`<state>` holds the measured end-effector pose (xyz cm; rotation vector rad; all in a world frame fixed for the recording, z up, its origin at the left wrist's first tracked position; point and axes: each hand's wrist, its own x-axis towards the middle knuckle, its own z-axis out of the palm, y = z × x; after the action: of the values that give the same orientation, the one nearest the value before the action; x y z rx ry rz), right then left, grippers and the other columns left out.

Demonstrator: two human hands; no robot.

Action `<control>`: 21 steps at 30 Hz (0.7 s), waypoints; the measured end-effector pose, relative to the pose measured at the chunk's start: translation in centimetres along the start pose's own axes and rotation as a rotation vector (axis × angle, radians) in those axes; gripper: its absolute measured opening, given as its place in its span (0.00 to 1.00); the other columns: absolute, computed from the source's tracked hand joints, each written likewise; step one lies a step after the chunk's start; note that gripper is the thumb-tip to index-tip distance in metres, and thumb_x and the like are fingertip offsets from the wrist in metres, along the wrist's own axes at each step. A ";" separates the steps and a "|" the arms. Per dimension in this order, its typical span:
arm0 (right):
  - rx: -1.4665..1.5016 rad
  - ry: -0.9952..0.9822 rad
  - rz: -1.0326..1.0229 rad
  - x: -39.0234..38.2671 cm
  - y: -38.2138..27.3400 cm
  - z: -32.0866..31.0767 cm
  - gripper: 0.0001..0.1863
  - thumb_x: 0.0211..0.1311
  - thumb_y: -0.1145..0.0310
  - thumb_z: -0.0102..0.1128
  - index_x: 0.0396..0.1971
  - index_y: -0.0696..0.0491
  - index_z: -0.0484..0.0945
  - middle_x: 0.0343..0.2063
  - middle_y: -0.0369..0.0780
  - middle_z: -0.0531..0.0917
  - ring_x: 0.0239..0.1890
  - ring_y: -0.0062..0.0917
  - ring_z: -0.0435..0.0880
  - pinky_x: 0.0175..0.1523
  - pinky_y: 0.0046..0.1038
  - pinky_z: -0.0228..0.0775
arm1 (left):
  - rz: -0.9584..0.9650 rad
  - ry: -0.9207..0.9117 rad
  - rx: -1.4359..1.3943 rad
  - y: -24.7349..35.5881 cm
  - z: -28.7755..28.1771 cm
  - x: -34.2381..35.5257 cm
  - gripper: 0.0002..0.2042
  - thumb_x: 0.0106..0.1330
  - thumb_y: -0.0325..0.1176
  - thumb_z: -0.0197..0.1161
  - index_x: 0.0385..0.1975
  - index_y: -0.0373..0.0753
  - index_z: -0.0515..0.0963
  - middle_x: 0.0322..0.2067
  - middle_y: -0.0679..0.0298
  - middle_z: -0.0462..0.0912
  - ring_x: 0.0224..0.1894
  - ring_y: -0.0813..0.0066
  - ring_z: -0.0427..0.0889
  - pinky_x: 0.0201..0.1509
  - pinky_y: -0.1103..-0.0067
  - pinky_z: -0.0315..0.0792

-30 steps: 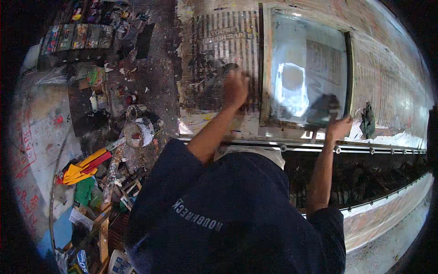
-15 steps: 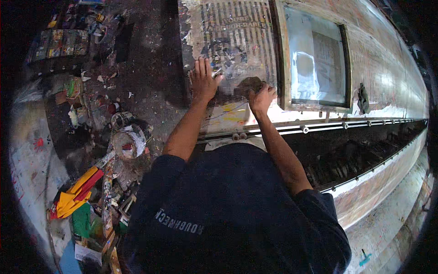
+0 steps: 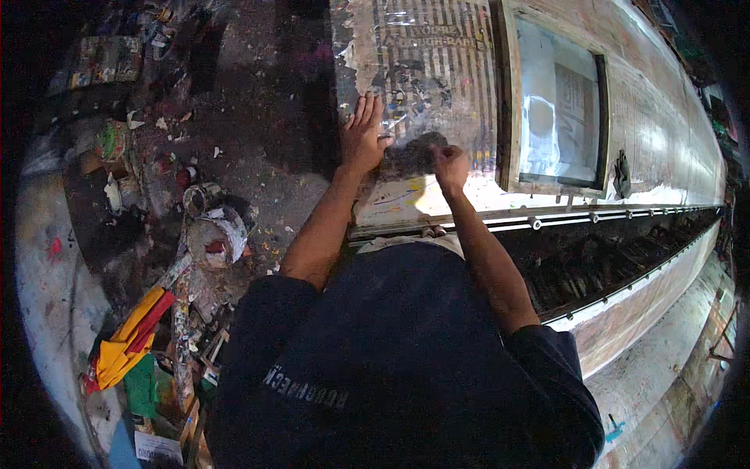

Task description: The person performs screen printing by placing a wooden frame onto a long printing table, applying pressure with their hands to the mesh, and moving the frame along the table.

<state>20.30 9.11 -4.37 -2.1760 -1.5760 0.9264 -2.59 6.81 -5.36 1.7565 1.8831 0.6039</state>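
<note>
In the head view, the 2 hands work low over the left end of a long, paint-marked desk (image 3: 391, 202). The striped area (image 3: 471, 87) lies there, left of a wooden frame (image 3: 510, 117) that surrounds a pale, glossy pane (image 3: 580, 117). The left hand (image 3: 362, 139) rests by the striped area's left edge, fingers extended and thumb held out to the side. The right hand (image 3: 451, 167) is curled, just beside a dark patch (image 3: 418, 154) on the striped area; whether it pinches anything, I cannot tell. A crumpled dark thing (image 3: 622, 177) lies right of the frame. A rail (image 3: 500, 226) with round knobs runs along the desk's near side. On the left, a bucket (image 3: 212, 241) stands amid floor clutter, with a yellow-and-red cloth (image 3: 123, 356) and a green cloth (image 3: 141, 387) nearer the person.
</note>
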 end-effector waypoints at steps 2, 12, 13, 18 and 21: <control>-0.041 -0.099 -0.001 0.8 -0.1 -0.4 0.23 0.54 0.51 0.73 0.33 0.60 0.87 0.26 0.49 0.87 0.31 0.42 0.88 0.39 0.39 0.77 | 0.031 0.053 0.041 -0.3 -0.7 -0.3 0.46 0.63 0.54 0.65 0.75 0.39 0.52 0.77 0.53 0.44 0.78 0.45 0.44 0.75 0.51 0.46; -0.317 -0.198 0.054 1.8 -1.8 -1.5 0.21 0.53 0.49 0.72 0.35 0.53 0.89 0.32 0.49 0.88 0.37 0.42 0.88 0.44 0.40 0.78 | 0.052 0.068 0.261 -1.2 -1.0 -0.6 0.51 0.59 0.69 0.60 0.74 0.38 0.54 0.76 0.52 0.47 0.77 0.43 0.44 0.74 0.46 0.47; -0.323 -0.200 0.099 1.9 -2.0 -1.5 0.20 0.52 0.49 0.72 0.35 0.52 0.89 0.33 0.49 0.88 0.39 0.42 0.89 0.45 0.40 0.78 | 0.062 0.078 0.250 -1.2 -1.0 -0.6 0.51 0.59 0.69 0.60 0.74 0.39 0.53 0.76 0.53 0.46 0.77 0.43 0.44 0.74 0.46 0.47; -0.271 -0.196 0.099 1.9 -2.2 -1.5 0.22 0.49 0.50 0.74 0.36 0.52 0.89 0.36 0.50 0.88 0.42 0.44 0.88 0.48 0.41 0.79 | 0.070 0.064 0.267 -1.1 -1.0 -0.7 0.51 0.59 0.68 0.60 0.75 0.39 0.52 0.76 0.52 0.45 0.77 0.42 0.45 0.74 0.45 0.49; -0.272 -0.197 0.114 2.2 -2.1 -1.4 0.22 0.47 0.51 0.75 0.35 0.54 0.88 0.37 0.51 0.88 0.41 0.46 0.88 0.47 0.41 0.80 | 0.054 0.061 0.268 -1.1 -1.0 -0.7 0.51 0.59 0.68 0.61 0.75 0.39 0.51 0.76 0.52 0.46 0.77 0.42 0.45 0.73 0.45 0.50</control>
<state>20.03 12.05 -2.81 -2.4454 -1.7749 1.0418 -4.00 6.07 -5.25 1.9811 2.0420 0.4446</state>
